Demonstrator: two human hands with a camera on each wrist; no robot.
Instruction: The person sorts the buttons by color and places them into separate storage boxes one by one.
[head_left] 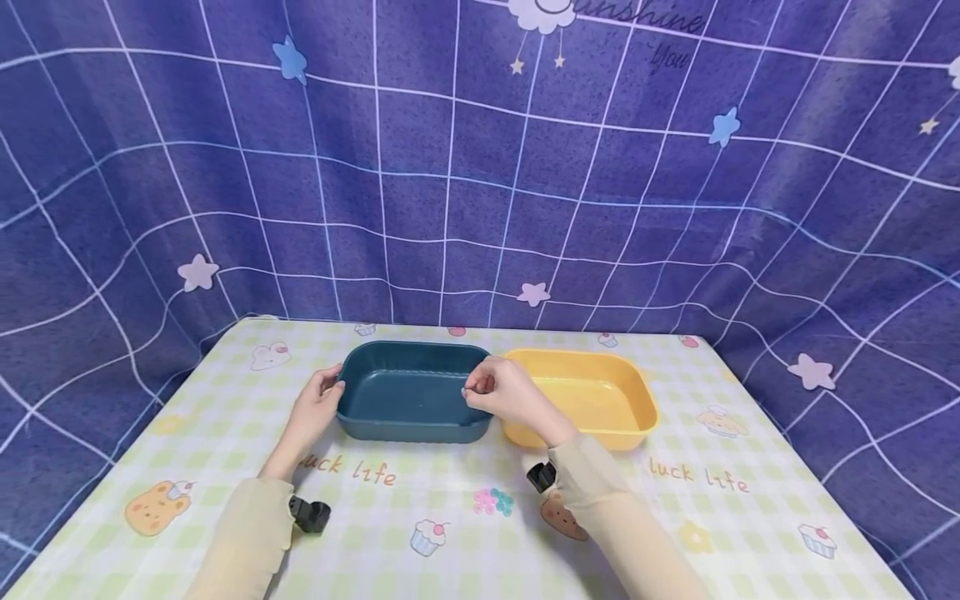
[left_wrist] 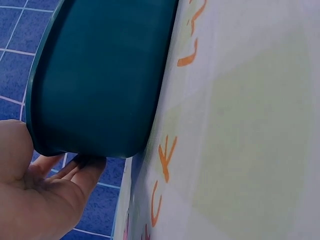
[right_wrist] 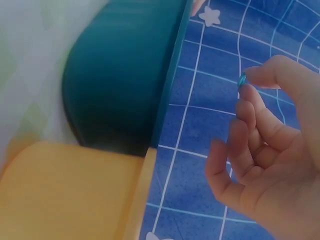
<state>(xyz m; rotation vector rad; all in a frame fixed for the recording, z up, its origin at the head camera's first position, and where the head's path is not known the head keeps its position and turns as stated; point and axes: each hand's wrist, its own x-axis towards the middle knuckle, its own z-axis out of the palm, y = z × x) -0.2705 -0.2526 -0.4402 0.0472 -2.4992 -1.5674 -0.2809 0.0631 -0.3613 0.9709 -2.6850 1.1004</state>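
At the left end of a dark teal plastic tub [head_left: 412, 432], my left hand [head_left: 318, 407] grips the wall, thumb by the rim and fingers curled against the outside. My right hand [head_left: 508, 390] is above the tub's right end, near where it meets a yellow tub [head_left: 618, 440]. Between thumb and forefinger it pinches a small shiny turquoise piece [right_wrist: 242, 79], its other fingers loosely curled. On the cloth in front lie a small cluster of pink pieces [head_left: 483, 500] and, beside it, a cluster of turquoise pieces [head_left: 503, 502].
The two tubs stand side by side at the back of the table, which has a checked cloth [head_left: 360, 533] printed with cupcakes, bears and lettering. A blue grid-patterned curtain [head_left: 420, 208] hangs behind. Each wrist wears a small black camera [head_left: 310, 515].
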